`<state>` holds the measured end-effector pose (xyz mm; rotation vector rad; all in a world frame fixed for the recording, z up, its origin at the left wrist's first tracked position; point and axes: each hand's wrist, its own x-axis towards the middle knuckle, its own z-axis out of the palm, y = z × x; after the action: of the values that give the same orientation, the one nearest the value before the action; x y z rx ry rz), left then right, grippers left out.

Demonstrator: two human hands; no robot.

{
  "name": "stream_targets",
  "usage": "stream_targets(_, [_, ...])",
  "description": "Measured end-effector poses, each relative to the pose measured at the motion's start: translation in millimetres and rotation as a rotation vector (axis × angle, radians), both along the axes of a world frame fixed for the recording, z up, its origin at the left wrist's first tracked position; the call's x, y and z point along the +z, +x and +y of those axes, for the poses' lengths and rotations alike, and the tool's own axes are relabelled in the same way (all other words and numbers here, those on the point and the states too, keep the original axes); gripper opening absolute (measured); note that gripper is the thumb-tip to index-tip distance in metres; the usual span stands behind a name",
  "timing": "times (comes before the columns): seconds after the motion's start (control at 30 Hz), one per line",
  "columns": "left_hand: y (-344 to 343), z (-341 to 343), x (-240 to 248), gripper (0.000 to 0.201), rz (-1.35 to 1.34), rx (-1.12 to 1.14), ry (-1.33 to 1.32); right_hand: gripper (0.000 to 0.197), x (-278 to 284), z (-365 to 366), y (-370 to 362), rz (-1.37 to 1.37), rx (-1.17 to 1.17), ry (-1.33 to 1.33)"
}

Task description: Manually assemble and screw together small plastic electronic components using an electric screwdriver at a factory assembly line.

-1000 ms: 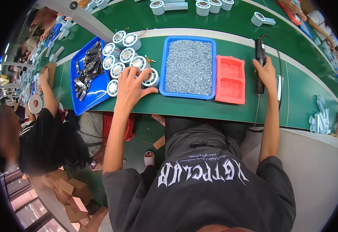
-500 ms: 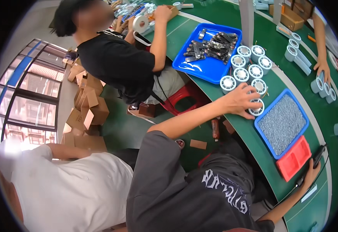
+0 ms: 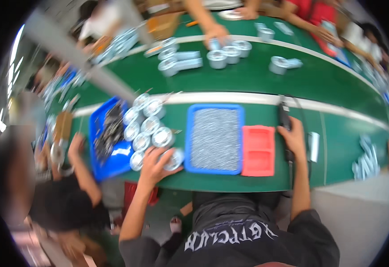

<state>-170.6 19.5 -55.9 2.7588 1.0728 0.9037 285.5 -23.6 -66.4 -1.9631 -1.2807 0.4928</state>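
Observation:
My left hand (image 3: 152,167) has its fingers curled round a pale blue cylindrical housing (image 3: 174,159) near the table's front edge. Several similar round housings (image 3: 150,125) stand grouped just beyond it, some with thin wires. On the right, my right hand (image 3: 294,138) is closed round a black electric screwdriver (image 3: 284,116) with a cable, lying along the table. Between my hands are a blue tray (image 3: 188,140) full of small silvery screws and a red tray (image 3: 258,153) with compartments. Motion blurs the finer detail.
A larger blue tray (image 3: 122,165) with dark metallic parts stands at the left. A white strip (image 3: 313,147) lies right of my right hand. Across the table, a co-worker's hand (image 3: 216,35) touches similar housings (image 3: 217,58). A grey post (image 3: 87,58) rises at the left.
My view has swung to the right and up, so the trays now lie squarely before me. My left hand stays at the same housing and my right hand at the screwdriver.

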Motion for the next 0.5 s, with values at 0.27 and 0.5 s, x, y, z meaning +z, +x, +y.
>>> stream_targets(0.27, [-4.7, 1.3, 4.3, 0.08, -0.337, 0.063, -0.046, 0.056, -9.2, -5.1, 11.5, 0.051, -0.041, 0.052])
stream_targets(0.5, [-17.9, 24.6, -7.0, 0.092, -1.357, 0.048, -0.812, 0.056, -9.8, -4.2, 9.2, 0.169, -0.046, 0.084])
